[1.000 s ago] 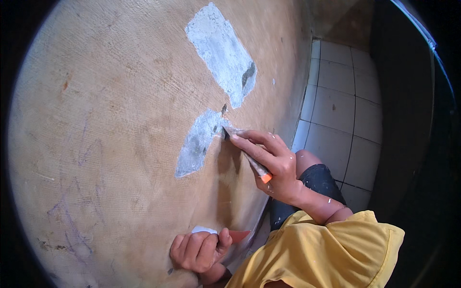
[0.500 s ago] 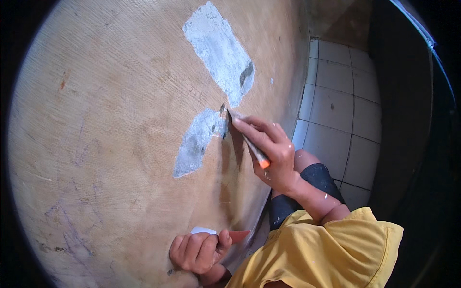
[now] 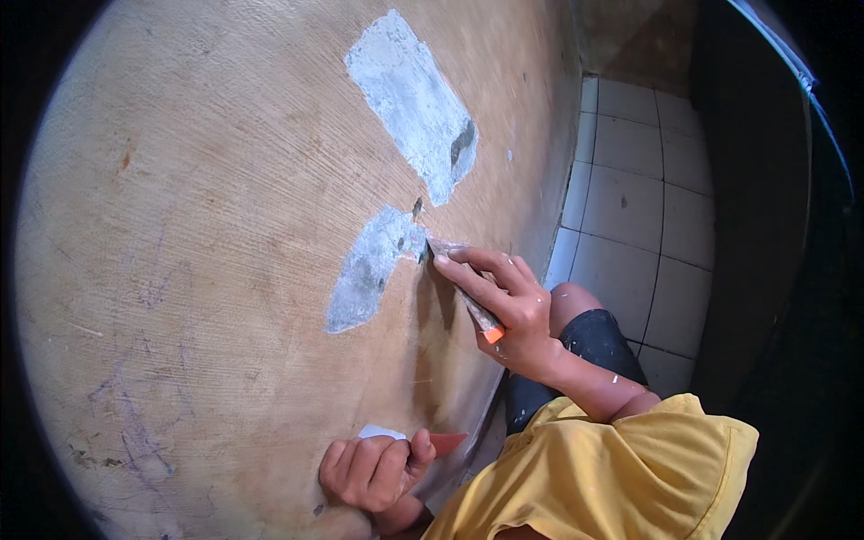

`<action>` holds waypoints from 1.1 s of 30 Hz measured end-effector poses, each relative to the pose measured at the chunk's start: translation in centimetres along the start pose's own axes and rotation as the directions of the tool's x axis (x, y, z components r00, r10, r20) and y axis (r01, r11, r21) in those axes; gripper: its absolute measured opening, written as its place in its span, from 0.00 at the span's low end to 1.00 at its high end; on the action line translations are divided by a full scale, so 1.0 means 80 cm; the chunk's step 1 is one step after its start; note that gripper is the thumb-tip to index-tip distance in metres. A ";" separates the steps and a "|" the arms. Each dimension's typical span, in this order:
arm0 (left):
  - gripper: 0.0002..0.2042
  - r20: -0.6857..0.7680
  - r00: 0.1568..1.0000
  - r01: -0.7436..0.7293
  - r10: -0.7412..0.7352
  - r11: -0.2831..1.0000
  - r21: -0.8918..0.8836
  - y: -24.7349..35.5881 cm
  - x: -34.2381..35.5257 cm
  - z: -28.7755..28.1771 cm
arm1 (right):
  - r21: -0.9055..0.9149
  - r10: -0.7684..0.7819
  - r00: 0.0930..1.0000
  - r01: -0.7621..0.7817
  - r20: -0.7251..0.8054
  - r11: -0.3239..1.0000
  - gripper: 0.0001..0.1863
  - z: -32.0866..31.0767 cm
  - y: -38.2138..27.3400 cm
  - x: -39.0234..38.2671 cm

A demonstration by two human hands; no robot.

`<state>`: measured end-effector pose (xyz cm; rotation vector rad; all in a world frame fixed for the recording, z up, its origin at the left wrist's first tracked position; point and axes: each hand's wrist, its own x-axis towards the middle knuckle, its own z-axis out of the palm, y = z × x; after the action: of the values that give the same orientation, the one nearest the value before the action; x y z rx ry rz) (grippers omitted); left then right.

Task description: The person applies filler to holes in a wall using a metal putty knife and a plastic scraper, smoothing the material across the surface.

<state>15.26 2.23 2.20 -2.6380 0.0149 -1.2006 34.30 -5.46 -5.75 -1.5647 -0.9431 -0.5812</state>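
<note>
My right hand (image 3: 513, 310) is closed around a stained scraper (image 3: 477, 310) with an orange handle end. The scraper's tip meets the brown wall (image 3: 225, 270) at the right edge of the lower bare grey patch (image 3: 360, 274). Lower down, my left hand (image 3: 373, 472) rests against the wall with its fingers curled. It holds a folded piece that looks like sandpaper (image 3: 447, 444), reddish-brown on one side and white on the other. A longer bare grey-white patch (image 3: 414, 103) lies above, with a dark mark near its lower end.
White floor tiles (image 3: 621, 202) run along the foot of the wall on the right. A dark upright surface (image 3: 756, 180) stands beyond them. My bent knee (image 3: 576, 306) is close to the wall, below my right forearm. Purple scribbles (image 3: 135, 405) mark the wall at lower left.
My right hand has moved the scraper slightly down the wall, from the narrow gap between the patches to the lower patch's right edge. The left hand stays almost in place.
</note>
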 end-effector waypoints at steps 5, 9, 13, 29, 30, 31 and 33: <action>0.16 0.005 1.000 0.028 -0.028 1.000 0.003 0.005 -0.004 0.002 | -0.008 -0.019 1.000 0.019 -0.010 1.000 0.31 0.000 0.008 -0.006; 0.16 -0.003 0.999 0.032 -0.032 0.999 0.012 0.003 -0.007 0.006 | -0.011 0.004 1.000 -0.004 -0.009 1.000 0.31 0.005 0.006 -0.005; 0.16 -0.005 1.000 0.011 -0.011 1.000 0.025 0.008 -0.005 0.004 | -0.010 0.001 1.000 -0.001 -0.014 1.000 0.32 -0.001 0.010 0.002; 0.17 -0.005 1.000 0.020 -0.020 0.999 0.029 0.002 -0.001 0.001 | -0.012 -0.001 1.000 0.001 -0.009 1.000 0.30 -0.004 0.003 0.009; 0.17 -0.006 1.000 0.016 -0.015 1.000 0.018 -0.003 0.003 0.001 | -0.015 0.012 1.000 -0.012 0.005 1.000 0.31 -0.003 0.000 0.009; 0.17 0.008 1.000 0.020 -0.020 1.000 0.017 -0.005 0.004 -0.002 | -0.018 0.024 1.000 -0.024 0.018 1.000 0.31 -0.001 -0.003 0.005; 0.17 0.020 1.000 0.013 -0.014 1.000 0.026 -0.001 0.002 -0.005 | -0.016 0.025 1.000 -0.025 0.008 1.000 0.31 0.001 -0.001 0.003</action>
<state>15.08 2.20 2.55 -2.6320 -0.0221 -1.1702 34.34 -5.33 -5.49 -1.5917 -0.9256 -0.5665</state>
